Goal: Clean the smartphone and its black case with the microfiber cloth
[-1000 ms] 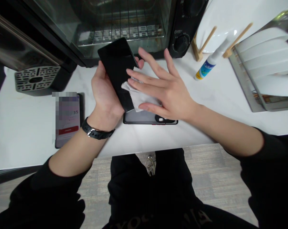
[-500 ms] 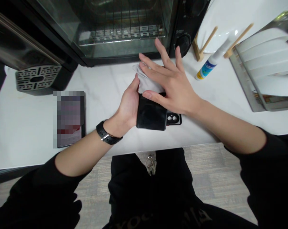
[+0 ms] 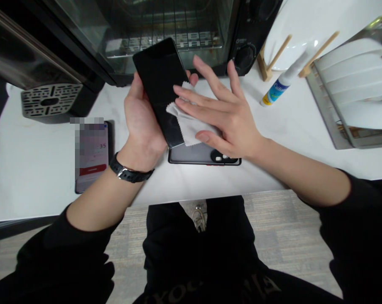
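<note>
My left hand [image 3: 143, 120] is closed round a black smartphone [image 3: 159, 80], its dark screen facing up and its far end tilted to the left. The thumb lies along the left edge, and fingertips show past the right edge. A pale grey cleaning cloth [image 3: 191, 126] with a zigzag edge lies over the phone's lower right part. My right hand [image 3: 231, 116] holds the cloth under its fingers, several of them spread, with the thumb on the near side. Below the phone, a phone case [image 3: 191, 155] with a black rim and camera cutouts rests on the counter.
Another phone [image 3: 92, 156], its screen lit and partly blurred, lies on the white counter [image 3: 29, 169] at left. A toaster oven [image 3: 165, 67] and a drip tray [image 3: 50, 101] stand behind. To the right are a spray bottle [image 3: 275, 90], a wooden stand [image 3: 266, 69] and a plate rack [image 3: 330, 114].
My left hand has swung the phone up and left, so its whole length shows. The cloth now sits at the phone's lower right under my right hand. More of the case is uncovered.
</note>
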A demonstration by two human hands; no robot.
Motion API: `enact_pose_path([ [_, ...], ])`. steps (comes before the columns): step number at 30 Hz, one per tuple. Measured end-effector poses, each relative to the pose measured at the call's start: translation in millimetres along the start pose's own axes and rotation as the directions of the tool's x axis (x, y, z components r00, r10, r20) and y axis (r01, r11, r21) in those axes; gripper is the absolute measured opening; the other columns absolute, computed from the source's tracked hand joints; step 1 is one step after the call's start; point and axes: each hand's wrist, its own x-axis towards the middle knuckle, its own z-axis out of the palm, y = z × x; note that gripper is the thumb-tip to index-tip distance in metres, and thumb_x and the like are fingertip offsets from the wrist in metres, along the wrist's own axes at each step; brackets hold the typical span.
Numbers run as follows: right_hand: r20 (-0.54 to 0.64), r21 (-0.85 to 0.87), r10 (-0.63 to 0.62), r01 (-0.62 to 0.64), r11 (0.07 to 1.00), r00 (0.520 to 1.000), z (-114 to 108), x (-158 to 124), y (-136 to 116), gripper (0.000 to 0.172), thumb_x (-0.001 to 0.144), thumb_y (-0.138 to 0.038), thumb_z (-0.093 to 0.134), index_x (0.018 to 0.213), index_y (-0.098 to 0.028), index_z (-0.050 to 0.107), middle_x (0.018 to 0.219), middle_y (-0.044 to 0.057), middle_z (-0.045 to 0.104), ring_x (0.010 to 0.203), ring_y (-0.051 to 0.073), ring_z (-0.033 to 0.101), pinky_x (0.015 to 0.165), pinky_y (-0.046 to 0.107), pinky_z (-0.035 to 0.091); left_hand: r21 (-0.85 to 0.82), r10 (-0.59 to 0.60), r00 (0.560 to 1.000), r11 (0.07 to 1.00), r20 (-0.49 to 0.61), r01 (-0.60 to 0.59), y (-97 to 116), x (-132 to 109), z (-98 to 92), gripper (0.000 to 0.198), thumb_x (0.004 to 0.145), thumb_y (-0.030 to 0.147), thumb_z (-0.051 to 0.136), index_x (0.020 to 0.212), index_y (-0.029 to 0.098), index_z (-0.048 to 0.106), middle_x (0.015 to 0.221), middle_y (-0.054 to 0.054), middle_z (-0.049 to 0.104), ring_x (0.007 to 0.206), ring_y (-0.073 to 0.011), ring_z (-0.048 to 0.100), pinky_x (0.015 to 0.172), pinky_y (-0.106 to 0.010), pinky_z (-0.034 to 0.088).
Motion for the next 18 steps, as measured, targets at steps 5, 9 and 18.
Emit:
enact_pose_path([
  [5,-0.096,0.017,0.163,-0.162,0.987,0.982,1.5,0.2,11.9,0.07,0.099,-0.077,0.043,0.158,-0.041,0.052,0.171,-0.007,0.045,0.172,0.031,0.007,0.139,0.063,-0.011,-0.028,-0.086,0.994,0.996,-0.06,0.085,-12.0,-1.9,4.4,0.055,0.116,0.044,0.03,0.164,0.02,0.043,0.148,-0.002,0.072,0.164,-0.0246,0.037,0.138,-0.04,0.028],
  [9,-0.146,0.034,0.21,-0.207,0.978,0.967,6.4,-1.5,21.8,0.069,0.099,-0.075,0.047,0.16,-0.043,0.049,0.173,-0.007,0.043,0.172,0.031,0.003,0.14,0.064,-0.007,-0.06,-0.195,0.977,0.98,-0.092,0.19,-25.1,-6.7,9.2,0.048,0.116,0.04,0.037,0.155,0.021,0.056,0.147,-0.001,0.071,0.162,-0.0272,0.041,0.136,-0.047,0.032],
  [18,0.039,0.062,0.101,-0.104,0.993,0.994,6.7,0.6,10.7,0.072,0.097,-0.078,0.05,0.158,-0.04,0.054,0.17,-0.004,0.049,0.172,0.035,0.01,0.137,0.07,-0.007,-0.059,-0.214,0.954,0.977,-0.21,0.206,-40.5,-7.4,7.9,0.043,0.112,0.03,0.039,0.15,0.019,0.058,0.142,-0.003,0.074,0.157,-0.0252,0.047,0.129,-0.043,0.042],
])
